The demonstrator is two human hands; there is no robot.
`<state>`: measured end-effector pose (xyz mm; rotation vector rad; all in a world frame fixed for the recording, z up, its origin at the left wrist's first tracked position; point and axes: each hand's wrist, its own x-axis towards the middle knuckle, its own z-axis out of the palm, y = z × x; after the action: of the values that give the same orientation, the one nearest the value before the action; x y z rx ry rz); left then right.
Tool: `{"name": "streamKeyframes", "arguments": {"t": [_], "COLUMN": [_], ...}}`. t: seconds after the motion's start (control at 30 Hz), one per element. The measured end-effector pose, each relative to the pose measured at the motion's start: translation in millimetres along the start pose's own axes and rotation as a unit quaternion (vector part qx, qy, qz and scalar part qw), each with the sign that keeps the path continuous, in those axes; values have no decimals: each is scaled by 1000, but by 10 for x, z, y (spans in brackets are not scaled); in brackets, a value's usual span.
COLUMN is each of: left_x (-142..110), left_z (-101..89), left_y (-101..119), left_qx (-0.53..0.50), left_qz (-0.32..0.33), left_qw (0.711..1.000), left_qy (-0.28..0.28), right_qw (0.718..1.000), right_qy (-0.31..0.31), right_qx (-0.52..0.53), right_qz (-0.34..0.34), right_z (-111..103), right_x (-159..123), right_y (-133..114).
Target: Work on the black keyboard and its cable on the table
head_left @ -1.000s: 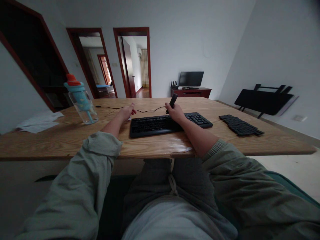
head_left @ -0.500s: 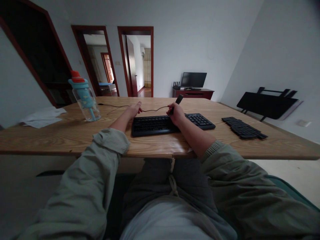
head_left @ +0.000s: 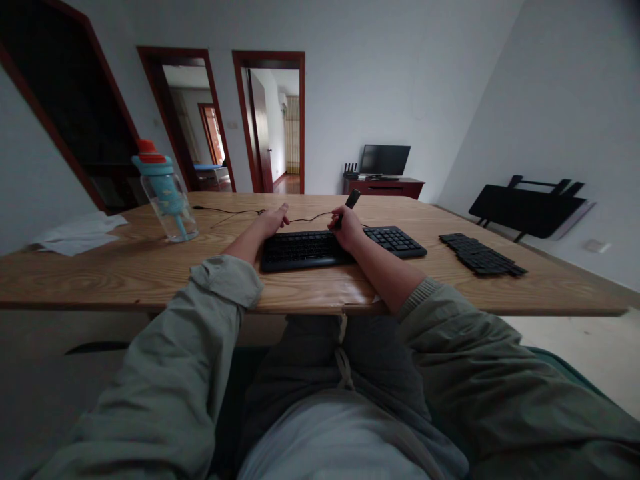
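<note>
Head view of a seated person working at a wooden table (head_left: 125,267). The right hand (head_left: 347,230) is clenched around a slim black tool (head_left: 349,204), which juts up and away from the fist, tilted toward the far side of the table; the hand rests over the upper middle part of a black keyboard (head_left: 320,248). The left hand (head_left: 273,222) lies with its fingers loosely spread and extended, holding nothing, at the far left corner of the keyboard, just beside a thin black cable (head_left: 225,213) that runs across the tabletop behind it; whether the fingertips touch the cable cannot be told. The keyboard lies flat near the table's front edge, directly ahead of the person, between the two forearms. A clear water bottle (head_left: 167,200) with a blue lid and an orange cap stands upright, well to the left. White paper (head_left: 77,233) lies near the left end of the table. A second dark keyboard-like piece (head_left: 480,253) lies to the right, well apart from the hands.
</note>
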<state>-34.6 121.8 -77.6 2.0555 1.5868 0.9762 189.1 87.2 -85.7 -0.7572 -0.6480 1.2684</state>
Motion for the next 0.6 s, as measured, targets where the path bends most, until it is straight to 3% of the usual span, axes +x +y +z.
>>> {"name": "streamKeyframes", "arguments": {"t": [0.2,0.6], "left_x": [-16,-25], "left_z": [7,22], "left_y": [7,2], "left_qx": [-1,7], "left_qz": [0,5], "left_qw": [1000,1000], "left_qy": [-4,-4], "right_qw": [994,972], "right_qy": [-58,-32], "right_qx": [-85,-209], "right_qz": [-47,-102], "right_z": [-90,-27], "right_x": [33,96], "right_y": [33,80]}}
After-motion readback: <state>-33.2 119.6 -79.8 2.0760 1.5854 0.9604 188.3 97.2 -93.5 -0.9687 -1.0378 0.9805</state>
